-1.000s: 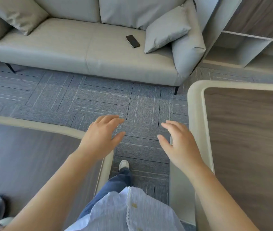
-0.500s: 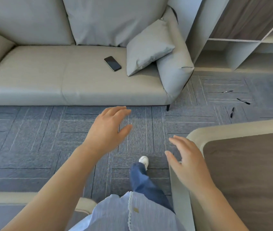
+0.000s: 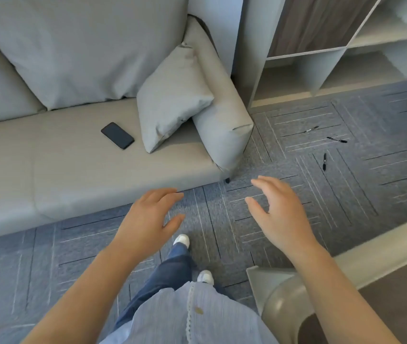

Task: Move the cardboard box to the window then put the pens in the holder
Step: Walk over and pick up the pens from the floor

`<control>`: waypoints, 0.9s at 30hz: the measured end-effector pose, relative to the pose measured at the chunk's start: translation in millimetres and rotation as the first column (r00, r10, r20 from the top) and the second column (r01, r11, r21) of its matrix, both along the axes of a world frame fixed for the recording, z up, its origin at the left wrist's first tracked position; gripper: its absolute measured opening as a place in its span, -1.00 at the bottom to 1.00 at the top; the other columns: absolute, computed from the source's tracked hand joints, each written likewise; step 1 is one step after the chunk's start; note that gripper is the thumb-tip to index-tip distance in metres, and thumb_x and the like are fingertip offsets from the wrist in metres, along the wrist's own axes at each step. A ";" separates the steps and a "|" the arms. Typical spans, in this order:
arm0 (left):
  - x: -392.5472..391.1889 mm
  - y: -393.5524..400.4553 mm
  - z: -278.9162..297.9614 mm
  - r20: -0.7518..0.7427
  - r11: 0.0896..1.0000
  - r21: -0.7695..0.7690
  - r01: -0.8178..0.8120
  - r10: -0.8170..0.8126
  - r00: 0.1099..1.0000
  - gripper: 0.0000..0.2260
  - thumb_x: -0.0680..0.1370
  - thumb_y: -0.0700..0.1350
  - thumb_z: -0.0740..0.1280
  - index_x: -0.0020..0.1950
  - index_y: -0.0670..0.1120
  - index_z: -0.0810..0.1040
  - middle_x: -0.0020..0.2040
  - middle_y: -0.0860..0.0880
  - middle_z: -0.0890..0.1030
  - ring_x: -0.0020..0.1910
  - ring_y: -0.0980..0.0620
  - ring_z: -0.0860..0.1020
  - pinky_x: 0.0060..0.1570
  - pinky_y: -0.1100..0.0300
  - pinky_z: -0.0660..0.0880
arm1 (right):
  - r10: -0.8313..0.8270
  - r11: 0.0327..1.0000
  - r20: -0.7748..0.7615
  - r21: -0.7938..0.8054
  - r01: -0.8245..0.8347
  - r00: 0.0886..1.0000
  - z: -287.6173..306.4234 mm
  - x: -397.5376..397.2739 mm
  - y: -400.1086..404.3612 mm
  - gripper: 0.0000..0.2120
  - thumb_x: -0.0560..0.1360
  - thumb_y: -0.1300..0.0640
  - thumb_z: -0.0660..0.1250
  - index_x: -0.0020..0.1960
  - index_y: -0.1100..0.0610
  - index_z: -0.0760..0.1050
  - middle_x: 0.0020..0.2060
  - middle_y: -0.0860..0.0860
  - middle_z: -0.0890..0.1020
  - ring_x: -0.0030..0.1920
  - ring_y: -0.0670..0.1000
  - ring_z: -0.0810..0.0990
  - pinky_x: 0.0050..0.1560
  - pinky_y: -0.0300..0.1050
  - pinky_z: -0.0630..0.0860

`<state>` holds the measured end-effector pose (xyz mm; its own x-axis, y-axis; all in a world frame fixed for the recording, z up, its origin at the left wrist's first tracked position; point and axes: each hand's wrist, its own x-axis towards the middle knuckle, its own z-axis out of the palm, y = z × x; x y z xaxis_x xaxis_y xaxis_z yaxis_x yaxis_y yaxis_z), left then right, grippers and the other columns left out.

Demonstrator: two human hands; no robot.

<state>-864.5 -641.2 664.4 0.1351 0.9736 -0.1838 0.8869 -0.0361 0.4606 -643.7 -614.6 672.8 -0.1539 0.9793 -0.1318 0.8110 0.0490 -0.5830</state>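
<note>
While both arms reach forward at waist height, the left hand (image 3: 148, 219) and right hand (image 3: 280, 214) hang over the carpet (image 3: 259, 207) with fingers spread loosely and slightly curled, holding nothing. They look held out for balance, or readied for a pickup, as the person steps forward; one shoe (image 3: 181, 240) is ahead of the other. At near right, the rounded corner of a table (image 3: 383, 244) sits just beside the right forearm.

Beyond the hands, to the left, a grey sofa (image 3: 85, 170) spans the scene, with a phone (image 3: 117, 135) lying flat on its seat and a cushion (image 3: 172, 100) propped against the right armrest.

Farther off, right of the sofa, three pens lie scattered on the carpet, probably dropped there, well apart from both hands. The nearest pen (image 3: 324, 162) has its long axis running near to far. The middle pen (image 3: 337, 140) lies roughly left to right. The far pen (image 3: 311, 129) is angled, its right end farther away. Which end is the tip is too small to tell.

Farthest right stands an open shelf unit (image 3: 321, 70). No cardboard box, window or holder is in view.
</note>
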 end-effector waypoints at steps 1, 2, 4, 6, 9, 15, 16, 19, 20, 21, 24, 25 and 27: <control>0.0 17.6 -2.7 0.005 1.000 -0.008 0.023 -0.023 1.000 -0.53 0.39 0.10 0.14 0.18 -0.14 0.48 0.20 -0.16 0.55 0.20 -0.19 0.47 0.19 -0.02 0.36 | -0.028 1.000 0.003 -0.010 0.028 1.000 -1.1 1.2 12.7 -0.61 0.50 0.08 0.18 0.30 0.14 0.31 0.36 0.06 0.36 0.38 0.02 0.24 0.37 -0.08 0.13; 0.1 36.5 -5.0 0.007 0.999 -0.003 0.054 -0.054 0.998 -0.51 0.38 0.11 0.12 0.16 -0.15 0.49 0.19 -0.17 0.56 0.18 -0.20 0.48 0.18 -0.04 0.38 | -0.059 0.998 0.006 -0.018 0.059 0.998 -2.6 2.2 25.4 -0.61 0.50 0.08 0.17 0.31 0.14 0.31 0.37 0.05 0.35 0.38 0.01 0.23 0.38 -0.07 0.13; 1.7 77.1 -9.2 0.001 0.992 -0.001 0.125 -0.125 0.992 -0.49 0.37 0.12 0.08 0.13 -0.16 0.51 0.15 -0.20 0.58 0.14 -0.21 0.52 0.14 -0.08 0.41 | -0.129 0.991 0.016 -0.033 0.129 0.992 -6.6 4.0 47.9 -0.61 0.50 0.08 0.17 0.31 0.14 0.31 0.37 0.05 0.35 0.38 0.01 0.23 0.39 -0.05 0.13; 7.4 121.6 -8.0 0.007 0.980 0.005 0.198 -0.198 0.980 -0.50 0.37 0.11 0.08 0.12 -0.16 0.51 0.13 -0.20 0.59 0.12 -0.22 0.53 0.12 -0.09 0.42 | -0.202 0.978 0.023 -0.044 0.203 0.979 -9.8 6.9 68.8 -0.60 0.50 0.07 0.18 0.31 0.13 0.31 0.37 0.06 0.36 0.38 0.01 0.23 0.39 -0.04 0.14; 25.9 185.5 -1.7 0.031 0.951 0.029 0.307 -0.308 0.951 -0.49 0.38 0.13 0.09 0.19 -0.14 0.47 0.21 -0.18 0.54 0.20 -0.20 0.47 0.19 -0.06 0.37 | -0.313 0.946 0.025 -0.074 0.314 0.949 -10.1 14.2 92.8 -0.60 0.50 0.06 0.17 0.32 0.12 0.29 0.38 0.04 0.34 0.39 0.00 0.23 0.41 -0.03 0.14; 98.9 284.5 6.5 0.080 0.852 0.071 0.518 -0.523 0.849 -0.41 0.35 0.17 0.02 0.22 -0.16 0.44 0.26 -0.20 0.50 0.27 -0.18 0.40 0.26 -0.02 0.30 | -0.537 0.834 0.029 -0.131 0.536 0.843 -9.4 50.1 120.0 -0.60 0.49 0.05 0.19 0.31 0.09 0.31 0.38 0.03 0.34 0.39 -0.01 0.22 0.40 -0.04 0.14; 113.8 298.6 5.0 0.080 0.834 0.061 0.548 -0.552 0.830 -0.42 0.37 0.17 0.04 0.23 -0.15 0.42 0.28 -0.19 0.48 0.29 -0.17 0.38 0.27 -0.01 0.28 | -0.566 0.814 0.040 -0.130 0.566 0.823 -10.6 59.6 125.1 -0.60 0.49 0.05 0.20 0.31 0.10 0.31 0.38 0.03 0.35 0.39 0.00 0.23 0.40 -0.04 0.15; 164.4 336.4 -1.2 0.084 0.786 0.072 0.613 -0.618 0.782 -0.52 0.42 0.10 0.14 0.25 -0.13 0.40 0.31 -0.16 0.46 0.32 -0.15 0.35 0.30 0.04 0.24 | -0.616 0.770 0.082 -0.146 0.621 0.783 -18.2 94.6 143.9 -0.59 0.49 0.03 0.19 0.31 0.10 0.30 0.38 0.04 0.34 0.39 0.02 0.24 0.39 -0.04 0.17; 182.9 347.1 -3.7 0.088 0.777 0.072 0.625 -0.629 0.772 -0.56 0.44 0.05 0.17 0.26 -0.13 0.39 0.32 -0.16 0.45 0.33 -0.15 0.34 0.31 0.05 0.23 | -0.630 0.757 0.090 -0.150 0.635 0.772 -21.8 109.2 151.4 -0.59 0.49 0.03 0.18 0.32 0.10 0.30 0.38 0.04 0.34 0.39 0.02 0.24 0.39 -0.03 0.18; 201.4 356.8 -5.6 0.082 0.767 0.071 0.638 -0.642 0.763 -0.58 0.46 0.02 0.20 0.27 -0.13 0.39 0.33 -0.15 0.44 0.34 -0.14 0.33 0.32 0.06 0.21 | -0.640 0.749 0.093 -0.147 0.646 0.763 -25.3 125.4 160.3 -0.59 0.49 0.03 0.19 0.32 0.10 0.30 0.38 0.04 0.35 0.39 0.02 0.25 0.39 -0.04 0.18; 251.1 385.8 -14.3 0.071 0.750 0.045 0.660 -0.661 0.747 -0.58 0.47 0.04 0.21 0.28 -0.12 0.38 0.34 -0.15 0.42 0.34 -0.13 0.31 0.33 0.06 0.20 | -0.660 0.738 0.081 -0.118 0.664 0.747 -32.6 180.6 191.8 -0.60 0.49 0.06 0.20 0.30 0.13 0.32 0.36 0.07 0.38 0.37 0.04 0.27 0.38 -0.06 0.18; 267.9 396.5 -15.5 0.060 0.745 0.044 0.665 -0.667 0.743 -0.52 0.44 0.11 0.15 0.27 -0.12 0.38 0.33 -0.15 0.43 0.33 -0.13 0.32 0.32 0.05 0.21 | -0.663 0.736 0.080 -0.108 0.668 0.744 -32.9 201.9 204.3 -0.60 0.49 0.07 0.21 0.30 0.15 0.33 0.35 0.09 0.39 0.36 0.04 0.28 0.37 -0.07 0.18; 299.4 416.2 -17.7 0.048 0.737 0.035 0.675 -0.676 0.736 -0.42 0.37 0.19 0.04 0.26 -0.11 0.40 0.31 -0.15 0.45 0.32 -0.13 0.35 0.30 0.05 0.24 | -0.662 0.739 0.079 -0.100 0.666 0.746 -31.0 242.2 228.6 -0.60 0.49 0.09 0.21 0.29 0.17 0.33 0.34 0.10 0.40 0.35 0.05 0.29 0.36 -0.08 0.18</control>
